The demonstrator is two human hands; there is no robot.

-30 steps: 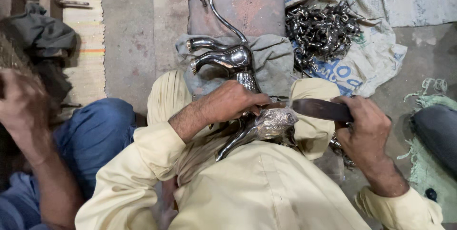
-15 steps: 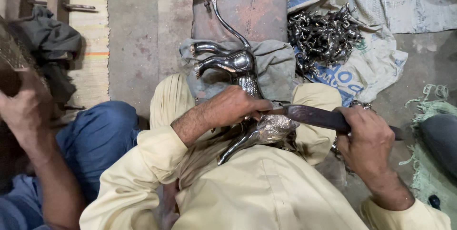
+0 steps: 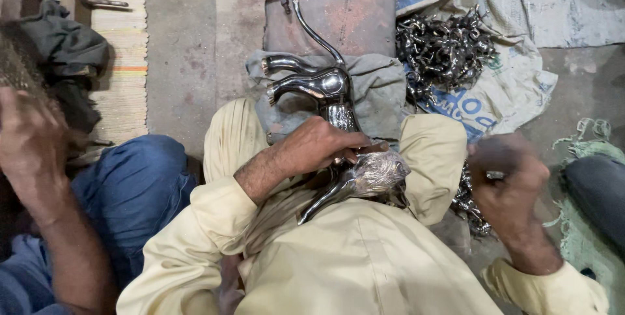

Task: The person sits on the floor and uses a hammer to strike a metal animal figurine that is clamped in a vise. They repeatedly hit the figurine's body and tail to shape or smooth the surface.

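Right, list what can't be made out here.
Head view only:
- Right hand: motion blur hides its grip and any tool.
- Metal lion figure: middle covered by the left hand.
- Pile of small metal parts: too tangled to tell pieces apart.

At your one o'clock lies a crumpled whitish woven sack [image 3: 514, 87] with blue printing, spread flat on the floor. A second pale sack [image 3: 553, 9] lies beyond it, towards two o'clock, partly overlapping.
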